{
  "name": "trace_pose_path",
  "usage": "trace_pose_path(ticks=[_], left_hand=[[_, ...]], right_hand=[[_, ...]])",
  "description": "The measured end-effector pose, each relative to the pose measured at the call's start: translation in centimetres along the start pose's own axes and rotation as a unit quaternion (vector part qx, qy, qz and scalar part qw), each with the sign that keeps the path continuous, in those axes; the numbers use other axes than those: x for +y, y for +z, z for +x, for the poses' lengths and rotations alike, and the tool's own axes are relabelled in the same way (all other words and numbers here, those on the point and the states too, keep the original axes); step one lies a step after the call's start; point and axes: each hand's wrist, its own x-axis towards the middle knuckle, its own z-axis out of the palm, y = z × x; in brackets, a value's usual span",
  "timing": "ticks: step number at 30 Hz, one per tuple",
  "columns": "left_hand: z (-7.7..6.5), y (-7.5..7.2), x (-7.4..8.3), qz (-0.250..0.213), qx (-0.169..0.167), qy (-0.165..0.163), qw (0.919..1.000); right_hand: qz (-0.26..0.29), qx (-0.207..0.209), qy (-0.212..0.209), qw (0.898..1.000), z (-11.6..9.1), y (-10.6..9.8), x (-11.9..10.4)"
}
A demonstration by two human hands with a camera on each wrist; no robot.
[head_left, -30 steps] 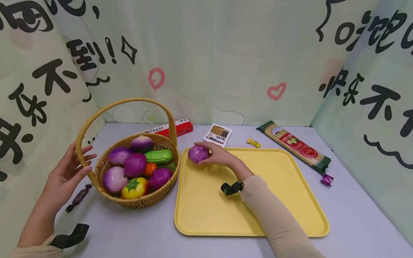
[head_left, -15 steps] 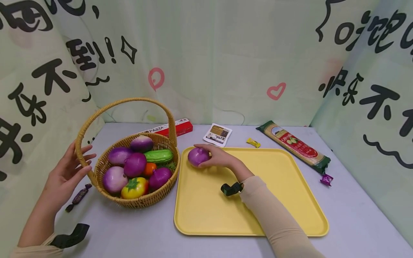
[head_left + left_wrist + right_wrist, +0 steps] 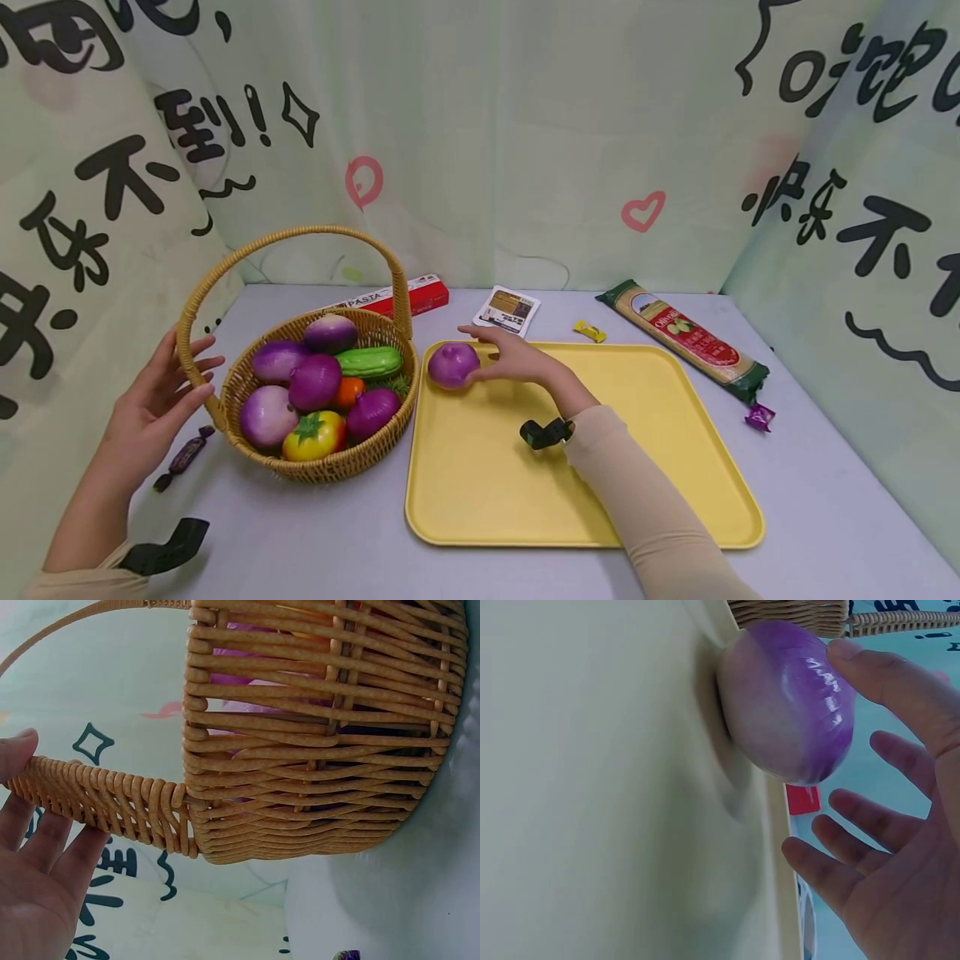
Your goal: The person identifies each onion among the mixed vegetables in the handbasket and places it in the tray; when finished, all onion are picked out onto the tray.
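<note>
Right hand (image 3: 517,360) now spread, onion (image 3: 452,367) released; left hand (image 3: 152,410) still pinching basket handle (image 3: 322,231).

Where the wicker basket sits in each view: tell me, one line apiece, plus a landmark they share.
Head: basket left of centre, left hand at its handle.
Left wrist: basket large and turned sideways, upper right; handle to the left.
Right wrist: basket only in part, at the top edge above the purple onion.
Shared landmark: the wall sheet with black writing.

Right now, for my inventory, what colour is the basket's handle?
The handle is golden tan, clearest in the head view.
</note>
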Motion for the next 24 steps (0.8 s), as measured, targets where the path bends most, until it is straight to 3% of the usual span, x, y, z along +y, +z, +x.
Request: trace_pose_path(ticks=[24], left_hand=[[0.05, 0.03, -0.3, 0.0, 0.0, -0.02, 0.9998]], right_hand=[[0.005, 0.012, -0.01, 1.0, -0.39, -0.93, -0.54]])
